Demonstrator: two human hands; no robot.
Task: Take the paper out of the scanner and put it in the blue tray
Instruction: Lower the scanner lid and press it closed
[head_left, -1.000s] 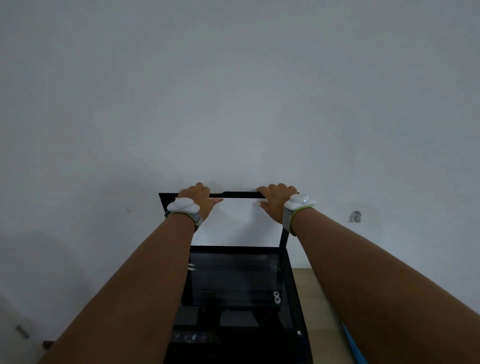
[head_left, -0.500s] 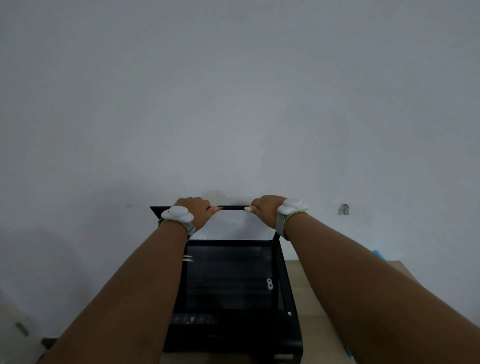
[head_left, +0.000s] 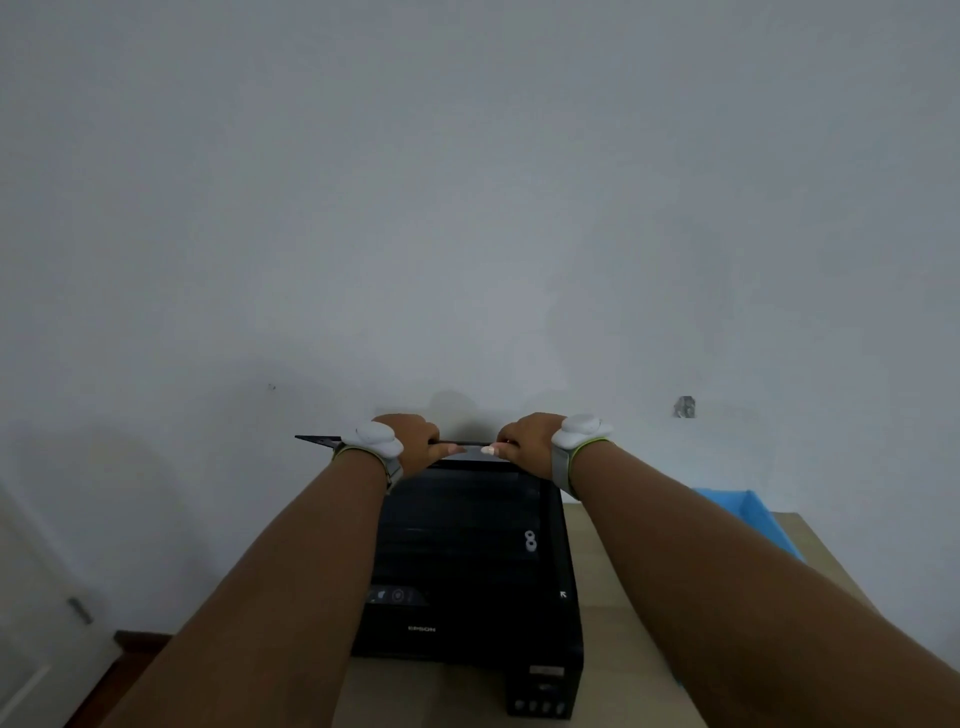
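Both hands grip the front edge of the scanner lid (head_left: 462, 443), which shows edge-on as a thin dark line running nine to three o'clock. The left hand (head_left: 413, 441) is curled around that edge toward nine, thumb beneath and fingers over; the right hand (head_left: 527, 441) is wrapped on it the same way toward three. Each hand is clamped on the lid, not on any sheet.

Below the hands, toward six, lies the dark glass of the scanner (head_left: 462, 540). I see no paper on it, and no sheet in either hand, so I cannot tell where the paper is; it may be hidden under the lid or behind the arms.

The blue tray (head_left: 748, 512) sits on the worktop (head_left: 613, 649) at about four o'clock from the right hand, just beside the scanner and partly hidden by the right forearm. The right hand is plainly nearer to it. A bare wall stands behind, and nothing lies between scanner and tray.
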